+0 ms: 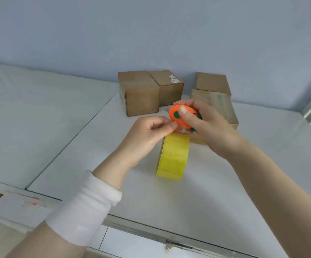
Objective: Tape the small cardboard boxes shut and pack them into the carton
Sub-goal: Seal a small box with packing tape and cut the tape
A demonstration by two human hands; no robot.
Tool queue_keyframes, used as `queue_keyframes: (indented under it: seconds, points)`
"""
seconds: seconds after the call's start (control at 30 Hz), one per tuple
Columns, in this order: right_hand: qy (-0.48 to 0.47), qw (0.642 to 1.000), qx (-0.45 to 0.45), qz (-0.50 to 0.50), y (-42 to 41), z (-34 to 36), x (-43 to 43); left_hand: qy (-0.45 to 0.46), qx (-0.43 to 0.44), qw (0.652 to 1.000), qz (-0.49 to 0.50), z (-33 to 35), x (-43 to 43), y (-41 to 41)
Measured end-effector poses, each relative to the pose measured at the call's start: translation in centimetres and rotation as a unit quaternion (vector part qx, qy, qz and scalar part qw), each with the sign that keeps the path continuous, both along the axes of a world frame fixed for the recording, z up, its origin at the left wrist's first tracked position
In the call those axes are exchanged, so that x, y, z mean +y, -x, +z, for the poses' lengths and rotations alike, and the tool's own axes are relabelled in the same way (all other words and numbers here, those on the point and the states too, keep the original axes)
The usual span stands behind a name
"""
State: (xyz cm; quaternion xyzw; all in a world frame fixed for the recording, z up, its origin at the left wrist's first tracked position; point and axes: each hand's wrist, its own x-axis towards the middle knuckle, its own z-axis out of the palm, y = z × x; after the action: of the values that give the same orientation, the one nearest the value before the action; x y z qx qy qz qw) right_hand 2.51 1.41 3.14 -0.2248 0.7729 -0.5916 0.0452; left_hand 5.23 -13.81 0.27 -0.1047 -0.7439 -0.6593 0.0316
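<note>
Left hand (pixel 151 133): thumb and forefinger are pinched together just under the nose of the cutter (pixel 178 118), the other fingers curled in. The pinch reads as holding the tape end, though the film itself is too clear to resolve. Behind it, against the wall, two small boxes (pixel 141 94) stand touching, flaps down, well apart from either hand. The tape roll (pixel 173 157), yellow, sits on edge directly below the pinch; whether it rests on the table (pixel 225 183) or hangs from the strip cannot be told. Right hand (pixel 208 127) wraps the orange cutter, thumb pressed flat on its top face, fingers closed round the back. Step in hand, as judged: cutting a length of tape free. To do it well, the strip should be held taut between pinch and roll, the blade drawn across square and away from the left fingertips, which are touching the cutter body. A slack strip would likely fold onto itself. Far right, a third small box (pixel 213 82) sits behind a paler box (pixel 218 107), partly hidden by the right hand.
</note>
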Motion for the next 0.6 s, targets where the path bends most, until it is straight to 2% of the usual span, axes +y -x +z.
queue_keyframes:
  seconds: [0.2,0.33,0.5,0.6]
  points:
    - [-0.029,0.998,0.059,0.02,0.1,-0.2,-3.1,-0.004,-0.005,0.999,0.038,-0.2,-3.0,0.1]
    - [-0.024,0.993,0.11,-0.021,0.3,-0.8,-5.4,0.006,-0.009,0.998,0.068,-0.5,-4.7,0.2]
    - [0.0,0.987,0.125,-0.1,1.1,-1.4,-8.0,0.104,-0.009,0.992,0.077,-0.9,-5.9,0.2]
    - [-0.014,0.985,0.133,-0.111,1.5,-1.4,-9.1,0.11,-0.02,0.99,0.089,-1.1,-6.1,0.0]
